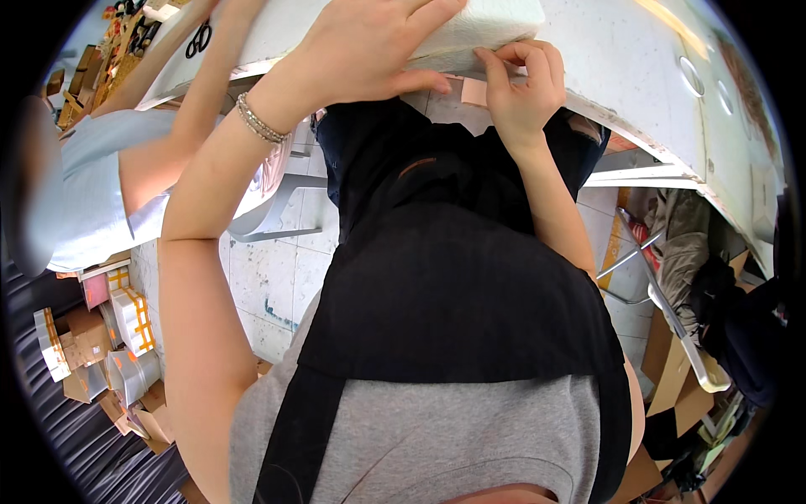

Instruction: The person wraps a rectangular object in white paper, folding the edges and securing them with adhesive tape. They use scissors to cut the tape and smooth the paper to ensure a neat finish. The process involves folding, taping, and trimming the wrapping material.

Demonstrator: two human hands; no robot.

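Note:
A white block-shaped object point(497, 28), wrapped in thin whitish material, lies at the front edge of the white table, cut off by the picture's top. My left hand point(378, 50), below a wrist with beaded bracelets, rests over its left part with the fingers spread and the thumb reaching along the near side. At the block's near right corner is my right hand point(526, 82), its thumb and forefinger pinched together at the lower edge of the wrapping. How much material sits between those fingertips is hard to see.
Black-handled scissors point(199, 39) lie on the table point(604, 57) at upper left, beside another person's forearms point(211, 75). A grey plastic chair point(277, 208) stands at left. Cardboard boxes point(85, 337) are stacked at lower left. A folding metal frame point(667, 315) with clothes stands at right.

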